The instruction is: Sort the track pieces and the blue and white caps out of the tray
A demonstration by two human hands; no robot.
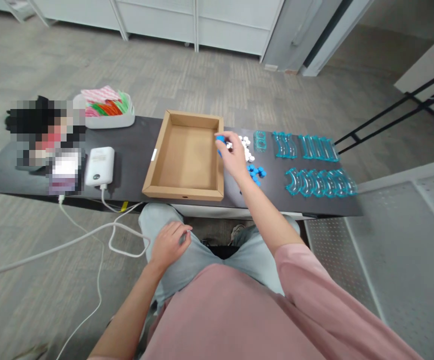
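Observation:
My right hand (234, 157) is raised over the dark table (130, 150), at the right rim of an open cardboard tray (187, 156). Its fingers pinch a small blue piece (220, 139). Just beyond the hand lie a cluster of small white pieces (246, 146) and, nearer me, a cluster of small blue pieces (256, 173). The tray's inside looks bare. My left hand (169, 244) rests flat on my left knee below the table edge, fingers loosely spread, holding nothing.
Several clear teal curved track pieces (320, 181) lie in rows at the table's right end. A white power bank (100, 166) with a trailing cable sits left of the tray. A white bin (106, 111) of red and green items stands at the back left.

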